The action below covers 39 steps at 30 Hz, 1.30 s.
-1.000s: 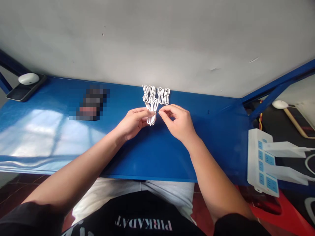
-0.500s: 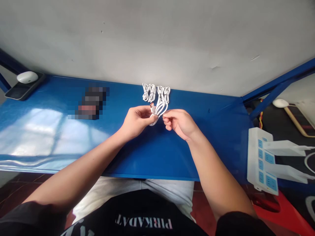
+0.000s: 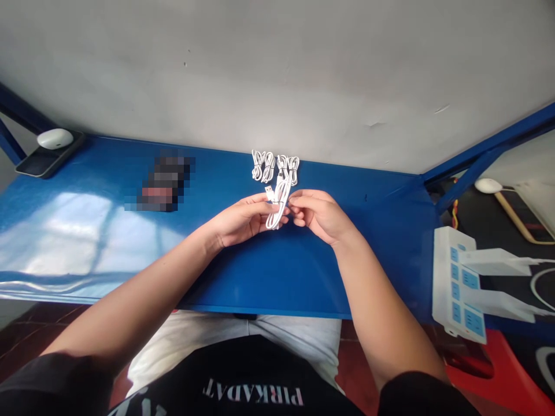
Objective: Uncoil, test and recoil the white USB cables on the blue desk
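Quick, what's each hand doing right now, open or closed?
Left hand: closed, holding a white USB cable.
Right hand: curled, with its fingertips at the same cable; cannot tell whether it grips it.

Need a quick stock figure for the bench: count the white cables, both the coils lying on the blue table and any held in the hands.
White cable coils on the blue table: 4
White cable held between the left hand and right hand: 1
Total: 5
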### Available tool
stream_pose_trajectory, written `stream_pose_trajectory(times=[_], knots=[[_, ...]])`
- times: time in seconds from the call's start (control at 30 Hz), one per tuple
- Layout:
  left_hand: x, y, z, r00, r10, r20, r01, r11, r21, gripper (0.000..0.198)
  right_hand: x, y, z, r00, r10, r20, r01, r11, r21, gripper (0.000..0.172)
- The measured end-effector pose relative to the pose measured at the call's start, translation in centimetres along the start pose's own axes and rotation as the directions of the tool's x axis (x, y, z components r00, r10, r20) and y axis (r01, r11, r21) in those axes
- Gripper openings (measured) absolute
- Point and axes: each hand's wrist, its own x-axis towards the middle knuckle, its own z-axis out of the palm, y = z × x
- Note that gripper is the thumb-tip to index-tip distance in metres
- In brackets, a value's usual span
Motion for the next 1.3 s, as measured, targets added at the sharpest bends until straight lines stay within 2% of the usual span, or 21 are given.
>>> stream_pose_trajectory(times=[0.07,0.17,0.3,0.4,0.6,0.67,0.73,0.77,0.8,0.83,0.87,0.93,0.97,1.0,1.03,1.1,1.2,1.3], knots=[[0.0,-0.1,0.1,1.0,-0.023,0.019,0.024,0.999,-0.042,0.02,0.1,0.2,0.1,0.995,-0.077,-0.068,0.065,0.985,-0.159,0.013],[0.0,-0.1,0.2,0.998,-0.062,0.002,0.062,0.991,-0.12,0.018,0.3,0.5,0.0,0.97,-0.195,-0.145,0.117,0.898,-0.425,0.014],[0.1,0.1,0.2,0.997,-0.082,-0.001,0.08,0.973,-0.218,0.02,0.7,1.1,-0.2,0.944,-0.292,-0.152,0.128,0.751,-0.648,0.012],[0.1,0.4,0.3,0.999,-0.045,-0.02,0.038,0.97,-0.242,0.019,0.9,1.4,-0.5,0.943,-0.296,-0.153,0.112,0.714,-0.692,0.013],[0.5,0.6,0.0,0.982,-0.001,-0.191,-0.037,0.98,-0.195,0.015,0.7,0.7,-1.0,0.951,-0.272,-0.146,0.107,0.735,-0.67,0.016],[0.7,0.4,-0.4,0.967,0.053,-0.248,-0.077,0.993,-0.089,0.015,0.6,0.3,-1.4,0.944,-0.275,-0.181,0.085,0.733,-0.675,0.016],[0.8,0.2,-0.8,0.94,0.17,-0.295,-0.128,0.979,0.156,0.017,0.7,0.0,-2.2,0.92,-0.31,-0.238,0.072,0.732,-0.677,0.017],[0.7,0.1,-1.0,0.922,0.256,-0.291,-0.15,0.928,0.34,0.018,0.9,-0.1,-2.8,0.899,-0.338,-0.279,0.068,0.737,-0.673,0.018],[0.6,-0.1,-1.0,0.905,0.347,-0.246,-0.167,0.822,0.545,0.021,1.1,-0.2,-3.4,0.87,-0.369,-0.327,0.066,0.744,-0.665,0.02],[0.4,-0.3,-1.1,0.894,0.419,-0.158,-0.176,0.654,0.736,0.023,1.4,-0.2,-4.1,0.834,-0.398,-0.382,0.059,0.752,-0.656,0.022],[0.2,-0.4,-1.0,0.893,0.448,-0.04,-0.182,0.442,0.879,0.026,1.8,-0.1,-4.8,0.793,-0.422,-0.439,0.042,0.757,-0.652,0.022],[-0.4,-0.8,-0.6,0.912,0.37,0.177,-0.202,0.03,0.979,0.03,2.6,0.3,-6.1,0.713,-0.475,-0.516,-0.004,0.733,-0.68,0.019],[-0.7,-0.9,-0.3,0.925,0.296,0.239,-0.216,-0.111,0.97,0.033,3.0,0.6,-6.6,0.675,-0.506,-0.537,-0.032,0.707,-0.706,0.017],[-0.9,-1.1,-0.1,0.935,0.229,0.272,-0.227,-0.204,0.952,0.035,3.4,0.9,-7.0,0.648,-0.527,-0.55,-0.071,0.678,-0.732,0.016],[-1.1,-1.3,0.1,0.941,0.18,0.286,-0.235,-0.262,0.936,0.037,3.8,1.2,-7.4,0.627,-0.537,-0.564,-0.116,0.652,-0.75,0.015],[-1.4,-1.6,0.4,0.945,0.129,0.3,-0.249,-0.309,0.918,0.038,4.4,1.7,-7.7,0.606,-0.538,-0.586,-0.201,0.61,-0.766,0.014],[-1.5,-1.6,0.3,0.945,0.094,0.312,-0.272,-0.301,0.914,0.04,4.8,2.0,-7.9,0.595,-0.523,-0.61,-0.276,0.58,-0.766,0.014],[-1.9,-1.1,0.0,0.949,0.062,0.308,-0.282,-0.266,0.922,0.049,4.8,1.8,-7.8,0.605,-0.504,-0.617,-0.294,0.578,-0.761,0.014]])
